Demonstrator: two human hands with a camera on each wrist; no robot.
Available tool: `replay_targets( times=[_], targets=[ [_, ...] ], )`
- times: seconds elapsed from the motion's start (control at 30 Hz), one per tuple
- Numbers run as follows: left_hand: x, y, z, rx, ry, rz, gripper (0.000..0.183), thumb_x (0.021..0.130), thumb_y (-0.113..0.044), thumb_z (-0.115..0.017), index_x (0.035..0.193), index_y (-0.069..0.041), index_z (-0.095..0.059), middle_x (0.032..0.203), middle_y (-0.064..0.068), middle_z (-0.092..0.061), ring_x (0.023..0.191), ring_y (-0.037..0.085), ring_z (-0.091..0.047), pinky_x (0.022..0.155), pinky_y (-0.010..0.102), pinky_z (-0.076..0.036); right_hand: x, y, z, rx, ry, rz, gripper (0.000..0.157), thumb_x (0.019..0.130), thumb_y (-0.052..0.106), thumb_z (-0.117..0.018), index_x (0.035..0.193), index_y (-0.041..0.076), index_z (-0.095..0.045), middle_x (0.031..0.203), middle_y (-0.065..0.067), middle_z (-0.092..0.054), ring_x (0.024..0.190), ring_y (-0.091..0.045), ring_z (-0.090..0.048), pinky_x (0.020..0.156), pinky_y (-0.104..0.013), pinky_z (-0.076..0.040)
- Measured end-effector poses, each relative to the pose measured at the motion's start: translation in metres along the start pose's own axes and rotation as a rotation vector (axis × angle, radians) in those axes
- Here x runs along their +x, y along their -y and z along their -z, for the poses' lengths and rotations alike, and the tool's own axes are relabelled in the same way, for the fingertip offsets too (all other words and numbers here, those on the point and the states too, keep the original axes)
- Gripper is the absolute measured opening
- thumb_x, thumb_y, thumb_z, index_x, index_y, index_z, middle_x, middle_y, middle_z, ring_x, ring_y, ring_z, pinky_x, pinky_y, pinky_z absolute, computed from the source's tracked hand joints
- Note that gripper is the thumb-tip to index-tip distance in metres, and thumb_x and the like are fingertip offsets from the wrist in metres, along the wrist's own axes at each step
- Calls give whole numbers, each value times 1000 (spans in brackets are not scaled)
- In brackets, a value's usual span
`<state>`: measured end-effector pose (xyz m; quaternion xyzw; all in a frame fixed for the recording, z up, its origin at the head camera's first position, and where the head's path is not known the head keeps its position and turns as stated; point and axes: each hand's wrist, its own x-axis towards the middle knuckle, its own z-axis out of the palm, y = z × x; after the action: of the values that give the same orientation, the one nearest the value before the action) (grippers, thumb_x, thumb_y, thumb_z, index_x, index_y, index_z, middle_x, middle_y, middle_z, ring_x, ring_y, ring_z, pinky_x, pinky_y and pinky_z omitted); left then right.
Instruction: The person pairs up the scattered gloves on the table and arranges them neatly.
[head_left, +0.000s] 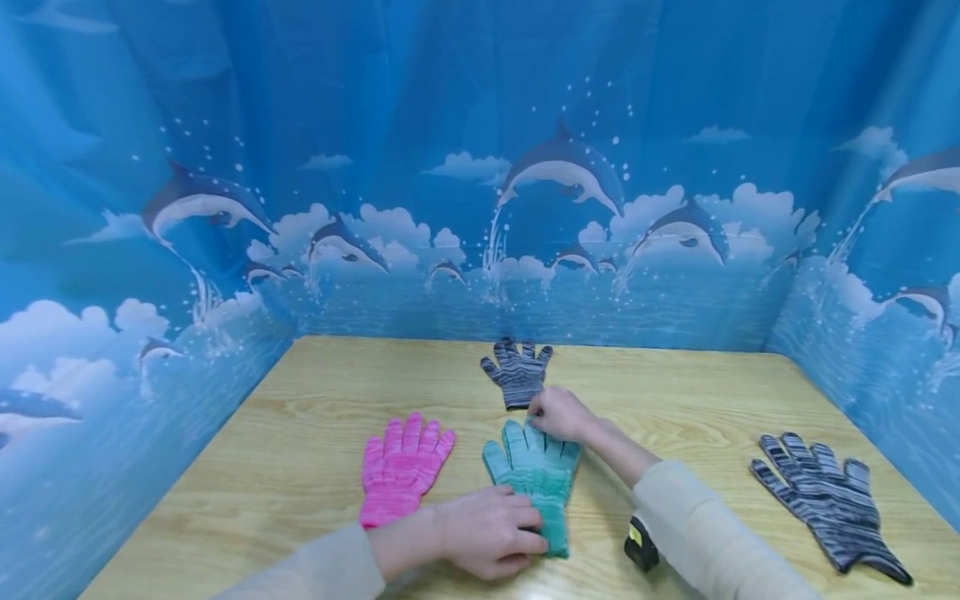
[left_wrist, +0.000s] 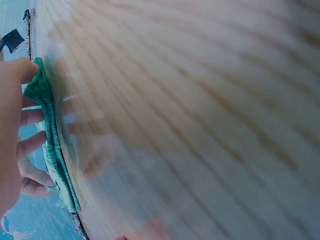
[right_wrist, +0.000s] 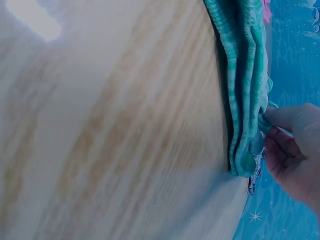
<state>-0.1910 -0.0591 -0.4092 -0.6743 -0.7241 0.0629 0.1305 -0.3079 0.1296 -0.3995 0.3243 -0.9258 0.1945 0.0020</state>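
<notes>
While the left hand (head_left: 486, 532) and right hand (head_left: 561, 414) are both on it, the green glove (head_left: 553, 485) lies on the table (head_left: 300, 467), beside a pink glove (head_left: 405, 467), per the head view. Left wrist view: thumb and forefinger appear to pinch the bunched cuff (left_wrist: 39, 91); remaining fingers spread. Right wrist view: thumb and fingers clamped on a glove tip (right_wrist: 263, 122). Assessment: light, soft, limp, not fragile, probably little slip; best held at cuff and tips, since a single hold would likely let it sag.
</notes>
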Motion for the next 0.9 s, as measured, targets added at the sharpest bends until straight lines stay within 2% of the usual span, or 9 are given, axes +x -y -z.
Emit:
replay_targets(
  times=[0.17, 0.4, 0.53, 0.7, 0.8, 0.9],
  targets=[
    [0, 0, 0, -14, -3, 0, 24, 89, -32, -56, 110, -24, -63, 100, -10, -54, 88, 4, -46, 71, 15, -33, -1, 0, 1, -52, -39, 9, 8, 80, 0, -63, 85, 2, -69, 76, -5, -66, 71, -19, -61, 64, -31, -50],
    [0, 0, 1, -12, -1, 1, 24, 88, -32, -56, 109, -25, -64, 100, -9, -55, 89, 4, -46, 71, 16, -34, 0, -1, -8, -278, -60, 97, 8, 80, 1, -64, 87, 3, -64, 81, -8, -65, 77, -23, -60, 75, -36, -47],
    [0, 0, 2, -13, -1, 4, 24, 88, -32, -57, 110, -25, -64, 99, -10, -55, 88, 4, -46, 71, 16, -34, -1, -1, -7, -355, -65, 152, 10, 81, 4, -64, 92, 4, -63, 86, -8, -64, 82, -23, -60, 78, -37, -46],
    [0, 0, 3, -23, 1, 3, 25, 88, -33, -57, 110, -24, -64, 99, -10, -55, 88, 3, -46, 71, 15, -34, -7, -1, -1, -340, -114, 183, 15, 81, 5, -66, 96, 5, -66, 92, -7, -62, 87, -23, -57, 76, -36, -47],
    [0, 0, 2, -32, 1, 3, 25, 88, -32, -57, 110, -24, -64, 99, -10, -55, 89, 3, -46, 71, 15, -34, -11, 1, 2, -340, -160, 253, 10, 79, 3, -67, 88, 7, -70, 86, -4, -62, 81, -21, -57, 71, -33, -48],
    [0, 0, 2, -27, -6, 3, 24, 87, -33, -58, 109, -24, -64, 98, -10, -55, 88, 4, -46, 70, 16, -34, -16, 5, 3, -375, -139, 336, 6, 78, 6, -68, 81, 10, -71, 83, -1, -63, 78, -18, -55, 66, -30, -46]
  ],
)
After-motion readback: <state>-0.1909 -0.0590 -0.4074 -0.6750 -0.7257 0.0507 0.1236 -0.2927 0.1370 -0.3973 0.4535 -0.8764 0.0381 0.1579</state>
